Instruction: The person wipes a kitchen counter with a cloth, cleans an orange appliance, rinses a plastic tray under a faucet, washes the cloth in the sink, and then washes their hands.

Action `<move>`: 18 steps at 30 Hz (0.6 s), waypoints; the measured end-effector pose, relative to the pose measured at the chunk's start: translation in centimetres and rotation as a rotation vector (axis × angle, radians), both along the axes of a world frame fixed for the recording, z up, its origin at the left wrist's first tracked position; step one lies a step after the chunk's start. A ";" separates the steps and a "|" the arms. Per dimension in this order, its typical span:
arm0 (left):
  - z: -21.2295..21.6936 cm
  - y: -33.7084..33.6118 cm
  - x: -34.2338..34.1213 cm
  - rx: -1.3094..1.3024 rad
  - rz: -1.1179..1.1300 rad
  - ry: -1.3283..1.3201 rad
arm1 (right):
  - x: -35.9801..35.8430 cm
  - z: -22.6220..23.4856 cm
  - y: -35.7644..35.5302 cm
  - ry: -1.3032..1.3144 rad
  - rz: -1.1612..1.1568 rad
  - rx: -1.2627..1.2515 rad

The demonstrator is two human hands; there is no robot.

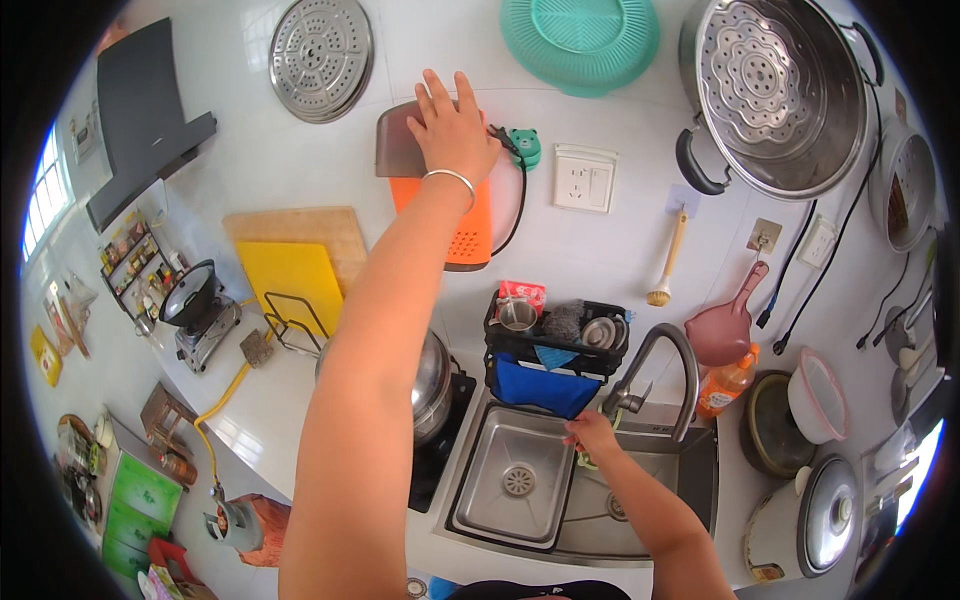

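My left hand (450,135) reaches far up to the wall, fingers spread, a bangle on its wrist. It lies over the brown see-through lid of an orange wall-mounted box (468,235) with small holes low on its front. My forearm hides part of this box. Lower down, my right hand (592,438) is closed over the divider of the steel double sink (515,430), just left of the tap (690,375). Bits of something light green show beside its fingers; its kind is hidden. A blue cloth (545,388) hangs close by on a black rack (500,338).
A lidded pot (432,385) stands on the hob left of the sink. An orange bottle (728,383) and bowls stand right of it. A yellow cutting board (290,280) leans on the wall. A large steamer pot (850,120), a brush (670,258) and cords hang on the wall.
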State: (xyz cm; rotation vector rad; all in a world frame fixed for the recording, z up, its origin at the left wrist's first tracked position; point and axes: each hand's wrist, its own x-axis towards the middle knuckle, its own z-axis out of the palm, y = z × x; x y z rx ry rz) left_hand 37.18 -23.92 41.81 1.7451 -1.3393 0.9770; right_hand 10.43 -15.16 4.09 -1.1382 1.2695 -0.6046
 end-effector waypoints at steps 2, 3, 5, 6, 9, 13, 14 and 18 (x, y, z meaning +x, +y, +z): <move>0.4 -0.6 0.5 -0.018 -0.012 -0.093 | -0.8 -0.6 0.2 -0.012 0.045 0.019; 0.4 -0.8 0.6 -0.013 0.009 -0.142 | -1.0 -0.8 0.2 -0.010 0.037 0.019; 0.4 -0.8 0.9 -0.008 0.063 -0.234 | -1.1 -0.8 0.2 0.001 0.032 0.013; -0.1 -0.7 1.2 -0.005 0.055 -0.183 | -1.0 -0.8 0.4 0.026 0.024 -0.020; -1.5 0.4 1.3 -0.020 0.023 -0.071 | -0.7 -0.7 0.3 0.022 0.001 -0.132; -2.7 1.4 1.3 -0.042 -0.016 -0.030 | -0.1 -1.6 0.1 -0.129 -0.037 -0.151; -2.8 1.5 1.5 -0.062 -0.008 -0.030 | 0.3 -1.2 0.2 -0.153 -0.044 -0.130; -1.5 1.1 1.0 -0.094 0.031 -0.083 | 0.9 -0.8 0.3 -0.160 -0.023 -0.027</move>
